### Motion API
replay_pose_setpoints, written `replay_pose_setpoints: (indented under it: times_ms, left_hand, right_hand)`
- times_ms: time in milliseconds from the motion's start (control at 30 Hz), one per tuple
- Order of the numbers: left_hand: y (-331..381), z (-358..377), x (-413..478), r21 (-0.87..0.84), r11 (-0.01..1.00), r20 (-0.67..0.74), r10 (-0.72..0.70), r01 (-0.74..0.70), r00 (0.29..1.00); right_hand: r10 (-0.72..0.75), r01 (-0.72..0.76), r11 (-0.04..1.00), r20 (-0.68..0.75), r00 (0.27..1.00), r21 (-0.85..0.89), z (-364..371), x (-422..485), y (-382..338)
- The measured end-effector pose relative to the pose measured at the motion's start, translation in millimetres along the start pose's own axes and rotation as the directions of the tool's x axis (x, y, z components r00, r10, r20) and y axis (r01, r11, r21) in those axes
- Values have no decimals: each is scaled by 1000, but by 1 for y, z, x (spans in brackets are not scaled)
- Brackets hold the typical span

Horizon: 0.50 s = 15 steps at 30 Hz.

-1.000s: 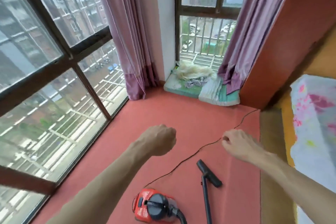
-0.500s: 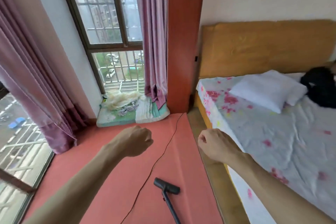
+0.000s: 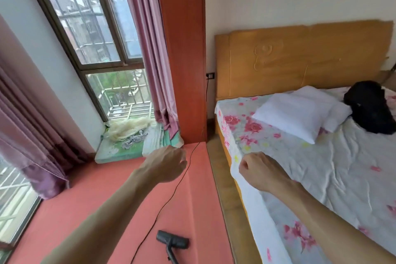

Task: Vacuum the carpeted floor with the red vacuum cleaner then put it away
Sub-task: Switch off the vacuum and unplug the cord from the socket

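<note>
Here, salmon-red carpet (image 3: 85, 210) covers the floor beside one bed (image 3: 321, 178) with two white pillows (image 3: 295, 111). The vacuum's black floor head (image 3: 172, 241) lies on the carpet, its cord (image 3: 190, 158) running towards a wall socket (image 3: 210, 75). The left hand (image 3: 165, 163) curls beside the cord, grip unclear; the right hand (image 3: 261, 171) is fisted, holding nothing.

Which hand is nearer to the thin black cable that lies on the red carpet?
Left. The left hand is just beside the cable, on its window side; whether it touches is unclear. The right hand is farther off, over the edge of the bed.
</note>
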<state>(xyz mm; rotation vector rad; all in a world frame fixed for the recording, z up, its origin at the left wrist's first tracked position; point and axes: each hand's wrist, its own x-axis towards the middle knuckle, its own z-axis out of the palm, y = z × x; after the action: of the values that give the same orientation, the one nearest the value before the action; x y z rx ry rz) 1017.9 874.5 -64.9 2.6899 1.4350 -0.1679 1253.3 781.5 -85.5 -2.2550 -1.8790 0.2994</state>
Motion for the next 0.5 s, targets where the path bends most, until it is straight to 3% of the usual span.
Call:
replay_pose_setpoints:
  times_ms: [200, 500]
  left_hand:
    - [51, -19, 51, 27, 999, 61, -30, 28, 998]
    - [31, -45, 103, -46, 998, 18, -40, 41, 999]
  right_hand:
    - [25, -25, 1000, 34, 999, -5, -35, 40, 67]
    - [-23, 26, 999, 73, 997, -37, -45, 111, 85]
